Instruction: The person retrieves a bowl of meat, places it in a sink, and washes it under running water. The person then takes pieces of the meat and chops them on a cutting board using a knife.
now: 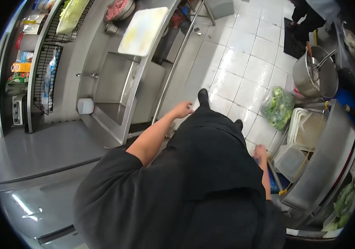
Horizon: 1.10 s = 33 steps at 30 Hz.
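Note:
My left hand hangs in the air by my left thigh, with its fingers apart and nothing in it. The steel sink lies to its left, and a metal rail runs between them. On the right side of my body, my right hand is low, small and blurred, so its fingers are not clear. Plastic containers on a rack stand just right of that hand. A clear bag of green vegetables rests on the tiles above it.
A white cutting board bridges the sink's far end beside a bowl of meat. A large steel pot stands at the right. Another person stands at the upper right on a dark mat.

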Each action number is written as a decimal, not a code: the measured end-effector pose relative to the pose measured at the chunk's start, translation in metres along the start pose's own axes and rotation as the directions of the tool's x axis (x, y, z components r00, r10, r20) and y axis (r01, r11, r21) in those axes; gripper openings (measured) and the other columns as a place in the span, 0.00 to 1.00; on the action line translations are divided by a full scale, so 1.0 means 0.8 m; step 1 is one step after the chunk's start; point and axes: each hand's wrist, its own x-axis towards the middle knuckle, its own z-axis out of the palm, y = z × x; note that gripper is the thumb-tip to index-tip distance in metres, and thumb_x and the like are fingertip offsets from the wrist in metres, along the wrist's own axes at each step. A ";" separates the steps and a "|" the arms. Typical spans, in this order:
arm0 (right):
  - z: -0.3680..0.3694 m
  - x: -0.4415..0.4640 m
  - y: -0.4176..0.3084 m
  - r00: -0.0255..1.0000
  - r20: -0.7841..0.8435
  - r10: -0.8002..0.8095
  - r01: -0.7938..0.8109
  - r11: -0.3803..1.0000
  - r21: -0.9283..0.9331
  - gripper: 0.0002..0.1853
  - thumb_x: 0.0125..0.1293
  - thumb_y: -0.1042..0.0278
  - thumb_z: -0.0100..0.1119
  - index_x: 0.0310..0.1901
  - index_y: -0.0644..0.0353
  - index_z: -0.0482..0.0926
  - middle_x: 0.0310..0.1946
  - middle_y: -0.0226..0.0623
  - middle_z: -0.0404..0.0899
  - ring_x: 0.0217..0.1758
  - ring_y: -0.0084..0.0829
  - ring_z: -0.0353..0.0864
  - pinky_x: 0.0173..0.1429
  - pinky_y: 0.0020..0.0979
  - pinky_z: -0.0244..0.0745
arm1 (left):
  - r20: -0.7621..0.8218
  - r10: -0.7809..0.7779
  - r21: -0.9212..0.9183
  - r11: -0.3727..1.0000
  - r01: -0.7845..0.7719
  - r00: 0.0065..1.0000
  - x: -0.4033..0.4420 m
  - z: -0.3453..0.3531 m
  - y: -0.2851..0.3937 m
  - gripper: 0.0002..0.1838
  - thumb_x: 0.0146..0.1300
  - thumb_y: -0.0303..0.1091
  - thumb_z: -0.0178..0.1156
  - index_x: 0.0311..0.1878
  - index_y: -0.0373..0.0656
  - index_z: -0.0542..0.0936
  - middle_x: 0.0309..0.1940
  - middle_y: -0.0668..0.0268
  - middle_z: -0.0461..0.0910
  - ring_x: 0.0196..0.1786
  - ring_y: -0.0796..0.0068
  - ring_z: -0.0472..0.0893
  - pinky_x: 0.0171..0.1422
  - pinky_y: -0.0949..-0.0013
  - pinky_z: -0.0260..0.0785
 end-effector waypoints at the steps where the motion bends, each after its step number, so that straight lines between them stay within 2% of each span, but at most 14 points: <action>1: 0.050 0.073 0.082 0.989 -0.112 0.096 -0.070 0.974 0.216 0.16 0.69 0.62 0.53 0.28 0.66 0.81 0.19 0.43 0.80 0.24 0.38 0.84 0.29 0.45 0.78 | 0.009 -0.025 -0.029 0.999 0.025 1.000 -0.020 0.009 -0.018 0.31 0.64 0.43 0.71 0.67 0.40 0.77 0.57 0.47 0.85 0.59 0.49 0.84 0.64 0.55 0.76; 2: -0.045 0.054 -0.003 0.990 0.000 0.142 -0.136 0.948 0.287 0.16 0.69 0.63 0.54 0.28 0.65 0.81 0.17 0.40 0.78 0.21 0.35 0.82 0.23 0.40 0.75 | 0.020 -0.090 -0.017 0.996 0.090 0.996 -0.042 0.016 -0.033 0.30 0.65 0.43 0.71 0.66 0.39 0.77 0.56 0.47 0.85 0.58 0.49 0.84 0.64 0.56 0.76; 3: -0.033 0.112 0.042 0.988 -0.153 -0.020 0.040 0.991 0.127 0.16 0.69 0.62 0.55 0.29 0.66 0.81 0.16 0.39 0.77 0.20 0.36 0.81 0.21 0.40 0.74 | 0.030 -0.153 0.000 0.988 0.153 0.988 -0.068 0.019 -0.049 0.29 0.65 0.43 0.70 0.65 0.38 0.78 0.55 0.47 0.85 0.58 0.49 0.84 0.64 0.56 0.76; 4: -0.047 0.137 0.035 0.968 -0.247 0.043 -0.002 0.986 0.166 0.16 0.68 0.62 0.55 0.29 0.67 0.81 0.18 0.43 0.79 0.19 0.37 0.81 0.23 0.42 0.75 | -0.003 -0.166 0.034 0.986 0.166 0.986 -0.096 0.026 -0.070 0.28 0.65 0.42 0.70 0.63 0.37 0.79 0.54 0.47 0.85 0.58 0.49 0.84 0.63 0.56 0.76; 7: -0.129 0.175 -0.026 0.944 -0.328 -0.048 0.072 0.995 0.062 0.17 0.70 0.59 0.55 0.42 0.68 0.83 0.26 0.49 0.84 0.29 0.43 0.86 0.37 0.43 0.79 | 0.032 -0.321 0.008 0.947 0.321 0.947 -0.160 0.053 -0.148 0.26 0.63 0.43 0.71 0.58 0.35 0.81 0.53 0.47 0.85 0.59 0.48 0.83 0.62 0.57 0.76; 9: -0.160 0.180 -0.069 0.943 -0.332 0.030 0.049 0.973 0.224 0.17 0.70 0.59 0.56 0.42 0.68 0.83 0.32 0.52 0.86 0.35 0.45 0.87 0.43 0.43 0.80 | 0.070 -0.341 0.058 0.939 0.338 0.937 -0.198 0.065 -0.183 0.25 0.63 0.43 0.71 0.58 0.35 0.82 0.53 0.47 0.85 0.60 0.48 0.83 0.63 0.56 0.76; 12: -0.163 0.170 -0.120 0.951 -0.307 0.027 0.039 0.978 0.207 0.17 0.70 0.58 0.57 0.43 0.67 0.83 0.37 0.54 0.87 0.42 0.47 0.88 0.50 0.43 0.80 | 0.156 -0.425 0.156 0.902 0.403 0.892 -0.226 0.066 -0.184 0.24 0.63 0.42 0.69 0.57 0.36 0.82 0.53 0.48 0.85 0.60 0.46 0.83 0.64 0.56 0.75; 17: -0.104 0.117 -0.161 0.988 -0.134 0.077 -0.058 0.988 0.142 0.17 0.69 0.58 0.57 0.41 0.66 0.84 0.42 0.58 0.86 0.49 0.55 0.86 0.57 0.46 0.79 | 0.123 -0.322 0.110 0.945 0.309 0.939 -0.180 0.041 -0.121 0.23 0.66 0.41 0.68 0.60 0.38 0.82 0.55 0.46 0.84 0.62 0.50 0.83 0.66 0.57 0.74; 19: -0.061 0.100 -0.147 0.996 -0.036 0.081 -0.077 0.992 0.101 0.18 0.65 0.58 0.57 0.42 0.66 0.85 0.42 0.59 0.86 0.50 0.56 0.86 0.58 0.48 0.79 | 0.069 -0.328 -0.146 0.931 0.334 0.942 -0.147 0.021 -0.074 0.24 0.69 0.42 0.66 0.63 0.39 0.79 0.57 0.49 0.84 0.62 0.53 0.84 0.66 0.58 0.75; 20: -0.048 0.085 -0.148 0.993 0.033 0.115 -0.118 0.988 0.097 0.19 0.65 0.58 0.58 0.42 0.67 0.85 0.42 0.60 0.86 0.51 0.57 0.86 0.59 0.48 0.79 | 0.058 -0.318 -0.144 0.935 0.324 0.946 -0.127 0.015 -0.064 0.24 0.69 0.42 0.66 0.63 0.39 0.79 0.57 0.49 0.84 0.62 0.53 0.84 0.66 0.58 0.75; 22: -0.032 0.054 -0.154 0.991 0.102 0.091 -0.098 0.993 0.062 0.20 0.63 0.58 0.58 0.43 0.69 0.85 0.42 0.61 0.86 0.51 0.57 0.86 0.60 0.47 0.79 | -0.037 -0.145 -0.080 0.987 0.142 0.989 -0.093 0.000 -0.046 0.26 0.70 0.43 0.65 0.66 0.40 0.77 0.56 0.51 0.86 0.61 0.56 0.84 0.65 0.58 0.76; 26: -0.012 0.023 -0.133 0.987 0.147 0.064 -0.077 0.993 0.086 0.19 0.62 0.57 0.61 0.38 0.69 0.85 0.37 0.63 0.85 0.43 0.57 0.88 0.51 0.48 0.82 | -0.101 -0.069 -0.067 0.996 0.063 0.992 -0.058 -0.031 0.015 0.25 0.70 0.43 0.65 0.65 0.40 0.78 0.53 0.51 0.87 0.58 0.55 0.85 0.63 0.56 0.76; 30: -0.010 0.047 -0.084 0.999 -0.030 -0.030 0.031 0.999 0.033 0.18 0.62 0.59 0.61 0.34 0.71 0.83 0.29 0.60 0.84 0.37 0.57 0.88 0.46 0.50 0.82 | -0.095 0.065 0.019 0.998 -0.063 0.993 -0.018 -0.040 -0.002 0.24 0.68 0.45 0.66 0.62 0.40 0.80 0.48 0.51 0.88 0.52 0.52 0.86 0.59 0.53 0.77; 33: -0.047 0.068 -0.048 0.990 0.094 0.101 -0.117 0.975 0.187 0.12 0.65 0.68 0.55 0.34 0.70 0.79 0.23 0.54 0.81 0.22 0.44 0.84 0.25 0.45 0.78 | -0.011 -0.063 0.003 0.998 0.063 0.998 -0.012 -0.030 -0.005 0.25 0.67 0.46 0.68 0.61 0.40 0.81 0.49 0.52 0.87 0.54 0.51 0.85 0.59 0.53 0.77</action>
